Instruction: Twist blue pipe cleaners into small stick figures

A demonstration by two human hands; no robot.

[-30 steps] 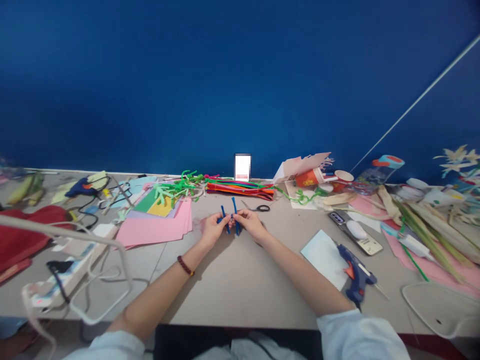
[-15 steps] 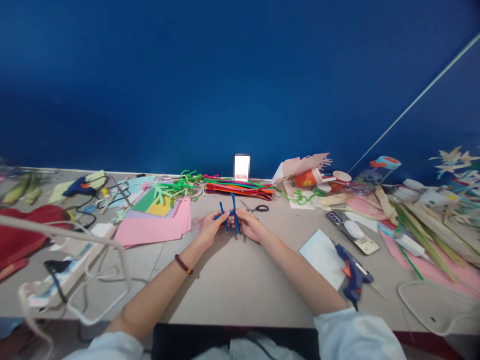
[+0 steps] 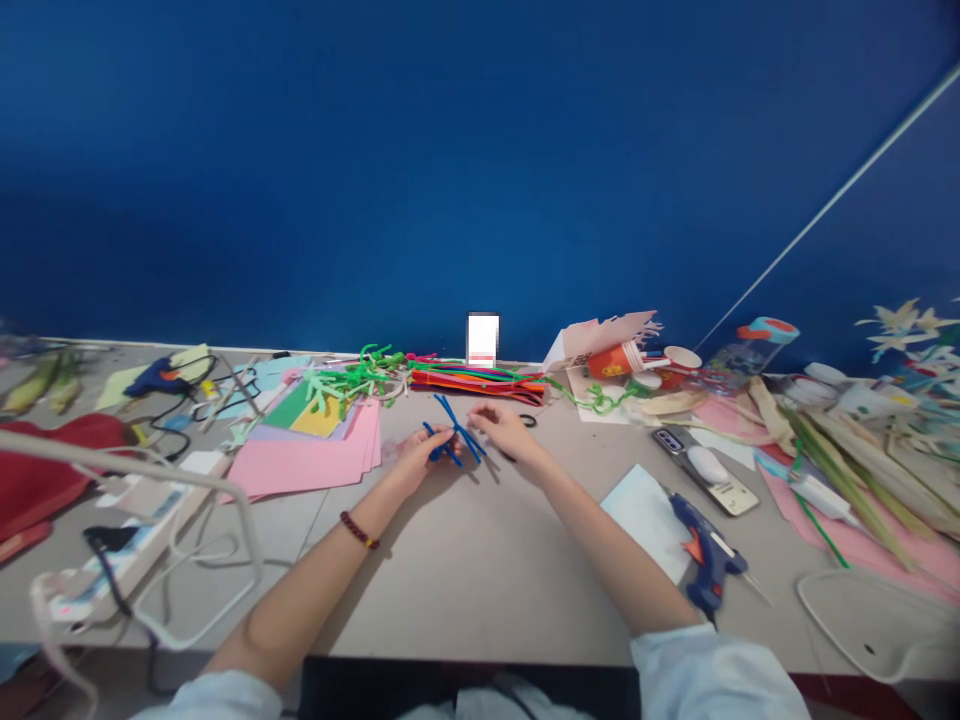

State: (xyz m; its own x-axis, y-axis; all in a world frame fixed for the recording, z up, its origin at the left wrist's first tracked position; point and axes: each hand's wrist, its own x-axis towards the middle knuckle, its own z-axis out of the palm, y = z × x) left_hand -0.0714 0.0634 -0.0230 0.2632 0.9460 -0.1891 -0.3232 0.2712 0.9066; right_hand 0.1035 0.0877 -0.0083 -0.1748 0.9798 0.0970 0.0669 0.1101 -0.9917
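Both my hands meet at the middle of the grey table [image 3: 465, 560]. My left hand [image 3: 417, 460] pinches a bundle of blue pipe cleaners [image 3: 453, 437], whose ends fan out up and to the right. Just right of it is my right hand [image 3: 507, 431], fingers curled; it touches or sits very close to the blue ends. A dark bead bracelet [image 3: 358, 531] circles my left wrist. Black-handled scissors [image 3: 529, 421] lie just behind my right hand, mostly hidden by it.
A stack of coloured paper [image 3: 315, 445] lies to the left, a pile of coloured pipe cleaners [image 3: 472, 379] behind. Right of my arm are a white sheet [image 3: 646, 515], a blue glue gun [image 3: 701, 552], a phone [image 3: 701, 462] and dried leaves [image 3: 847, 450]. White cables [image 3: 172, 540] lie at left.
The blue pipe cleaners have gone from two upright pieces to a crossed, fanned bundle tilted right. My right hand has shifted slightly up and right; the left still holds them.
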